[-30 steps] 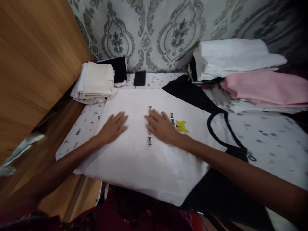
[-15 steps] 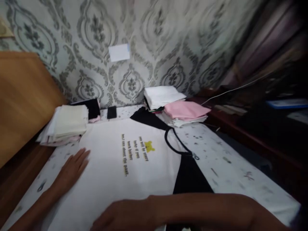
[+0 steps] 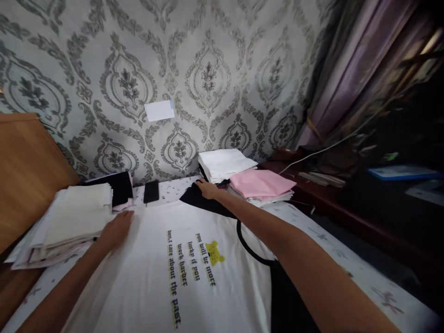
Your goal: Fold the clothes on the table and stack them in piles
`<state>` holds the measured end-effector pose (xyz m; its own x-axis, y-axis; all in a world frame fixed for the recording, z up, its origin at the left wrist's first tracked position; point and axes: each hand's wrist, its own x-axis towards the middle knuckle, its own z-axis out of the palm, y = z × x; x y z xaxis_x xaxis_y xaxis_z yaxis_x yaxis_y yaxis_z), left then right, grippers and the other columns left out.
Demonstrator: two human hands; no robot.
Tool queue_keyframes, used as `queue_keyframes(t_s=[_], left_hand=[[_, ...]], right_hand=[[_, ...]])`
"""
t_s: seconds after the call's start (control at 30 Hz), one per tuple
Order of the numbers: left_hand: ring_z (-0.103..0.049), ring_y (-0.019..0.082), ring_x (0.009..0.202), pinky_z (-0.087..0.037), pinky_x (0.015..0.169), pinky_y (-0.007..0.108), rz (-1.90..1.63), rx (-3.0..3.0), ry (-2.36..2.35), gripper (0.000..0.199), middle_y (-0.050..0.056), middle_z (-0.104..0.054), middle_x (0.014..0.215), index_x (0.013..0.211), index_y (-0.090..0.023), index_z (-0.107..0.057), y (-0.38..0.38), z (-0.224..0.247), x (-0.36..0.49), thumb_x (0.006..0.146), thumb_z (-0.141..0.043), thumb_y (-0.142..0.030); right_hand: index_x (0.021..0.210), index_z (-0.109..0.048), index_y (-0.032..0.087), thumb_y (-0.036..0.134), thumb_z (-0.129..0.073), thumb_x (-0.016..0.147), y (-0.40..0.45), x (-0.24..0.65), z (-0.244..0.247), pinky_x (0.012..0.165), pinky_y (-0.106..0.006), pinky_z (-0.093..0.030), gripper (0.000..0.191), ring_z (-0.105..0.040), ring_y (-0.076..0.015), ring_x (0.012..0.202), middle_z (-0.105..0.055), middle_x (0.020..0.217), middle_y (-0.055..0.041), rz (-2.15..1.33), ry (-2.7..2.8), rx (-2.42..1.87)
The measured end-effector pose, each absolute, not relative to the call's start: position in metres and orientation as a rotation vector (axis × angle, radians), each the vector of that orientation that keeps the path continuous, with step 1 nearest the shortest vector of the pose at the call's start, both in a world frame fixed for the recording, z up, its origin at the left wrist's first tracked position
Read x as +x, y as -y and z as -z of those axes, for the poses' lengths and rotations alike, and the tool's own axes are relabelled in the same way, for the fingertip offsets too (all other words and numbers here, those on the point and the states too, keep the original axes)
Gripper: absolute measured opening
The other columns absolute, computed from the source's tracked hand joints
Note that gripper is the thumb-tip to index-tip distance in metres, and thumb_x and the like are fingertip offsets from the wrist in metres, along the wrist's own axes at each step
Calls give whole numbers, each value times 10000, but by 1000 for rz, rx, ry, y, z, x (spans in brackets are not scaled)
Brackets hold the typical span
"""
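Observation:
A white T-shirt with black sleeves, a black neckband and a printed yellow bear with lettering lies flat, its collar to the right. My right hand reaches across it to the far black sleeve, fingers closed on the cloth near the sleeve's end. At the far hem corner on the left is my left hand, its fingers bent together on the shirt's edge. The near sleeve is partly covered by my right forearm.
Folded pale clothes are stacked at left by a wooden board, with black folded cloth behind. A dark phone-like rectangle lies near the wall. White and pink folded clothes sit at the back right.
My right hand has moved from the near side of the shirt to the far sleeve. My left hand has shifted to the far hem corner, its fingers now bent. The view has tilted up.

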<state>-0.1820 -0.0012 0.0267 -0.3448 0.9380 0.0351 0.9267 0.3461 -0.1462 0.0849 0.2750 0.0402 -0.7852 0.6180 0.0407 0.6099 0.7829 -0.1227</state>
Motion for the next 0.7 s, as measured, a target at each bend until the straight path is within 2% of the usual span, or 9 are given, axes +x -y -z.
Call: queue_keyframes(t_s=[0.07, 0.13, 0.27, 0.33, 0.43, 0.53, 0.63, 0.7], left_hand=[[-569, 268, 1222, -509, 930, 423, -244, -1723, 2531, 433, 172, -593, 1321, 1233, -147, -562, -8, -27, -192, 927, -260, -97], [-597, 266, 1176, -509, 914, 419, -302, -1724, 2556, 405, 171, -620, 1267, 1187, -146, -574, -12, -27, -200, 937, -259, -112], [-625, 273, 1125, -510, 893, 427, -318, -1706, 2579, 397, 184, -625, 1255, 1227, -144, -556, -17, -29, -215, 950, -272, -160], [-621, 283, 1137, -507, 898, 425, -332, -1704, 2592, 419, 196, -620, 1266, 1267, -124, -541, -20, -31, -221, 927, -297, -144], [-622, 304, 1142, -509, 888, 427, -376, -1727, 2604, 422, 191, -640, 1241, 1228, -119, -579, -24, -40, -223, 880, -341, -127], [-620, 326, 1133, -521, 843, 449, -377, -1714, 2541, 403, 160, -634, 1252, 1174, -170, -607, -15, -56, -212, 890, -321, -185], [-611, 320, 1113, -532, 785, 457, -235, -1665, 2406, 436, 122, -621, 1228, 1138, -212, -592, 15, -68, -197, 931, -214, -282], [-581, 325, 1146, -535, 780, 479, -50, -1686, 2356, 464, 92, -626, 1172, 1107, -255, -588, 45, -64, -194, 940, -169, -367]], right_hand=[[1496, -354, 132, 4, -488, 855, -285, 72, -37, 1018, -389, -445, 666, -543, -318, 1269, -384, 1490, -245, -143, 2911, -1042], [1503, -335, 117, 36, -526, 875, -293, 62, -35, 1014, -406, -448, 662, -568, -315, 1232, -454, 1428, -257, -133, 2923, -1091], [1325, -535, 148, 285, -611, 936, -301, 49, -33, 930, -455, -519, 419, -613, -256, 1109, -591, 1282, -137, -103, 2903, -1211], [1250, -581, 160, 371, -620, 932, -298, 46, -34, 899, -453, -538, 383, -617, -232, 1073, -599, 1256, -100, -74, 2863, -1257], [1231, -582, 117, 276, -561, 961, -284, 51, -44, 893, -412, -528, 314, -622, -240, 1070, -585, 1272, -151, -26, 2781, -1300], [1236, -558, 108, 129, -443, 953, -262, 71, -67, 868, -364, -501, 307, -613, -272, 1102, -558, 1308, -199, 20, 2714, -1290], [1254, -519, 168, 128, -435, 926, -230, 112, -94, 829, -353, -475, 341, -614, -285, 1082, -605, 1255, -152, 80, 2674, -1257], [1214, -526, 183, 149, -443, 918, -200, 148, -104, 749, -332, -454, 310, -635, -274, 987, -638, 1188, -127, 165, 2656, -1206]])
